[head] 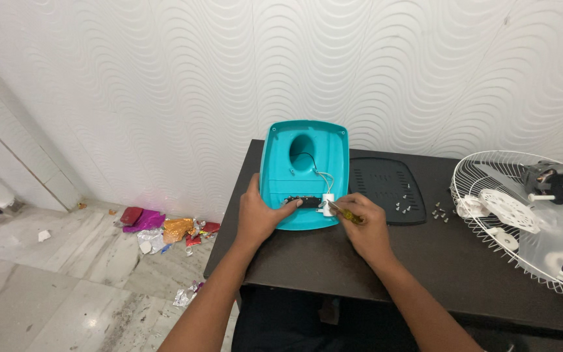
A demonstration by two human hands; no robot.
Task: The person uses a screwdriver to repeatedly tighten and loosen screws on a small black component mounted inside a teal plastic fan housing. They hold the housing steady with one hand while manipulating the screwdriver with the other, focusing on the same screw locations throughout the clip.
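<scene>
A turquoise plastic fan base shell (304, 146) stands tilted on the dark table (425, 274), its hollow inside facing me, with a black wire and a small white part near its lower edge. My left hand (259, 215) grips the shell's lower left edge, thumb inside. My right hand (366, 228) holds a yellow-handled screwdriver (343, 212), its tip at the white part (328, 204) inside the shell.
A black vented cover plate (386, 189) lies right of the shell, with several loose screws (402, 205) beside it. A white wire fan guard with motor (535, 215) fills the table's right end. Crumpled wrappers (164, 228) litter the marble floor at left. A wavy white wall stands behind.
</scene>
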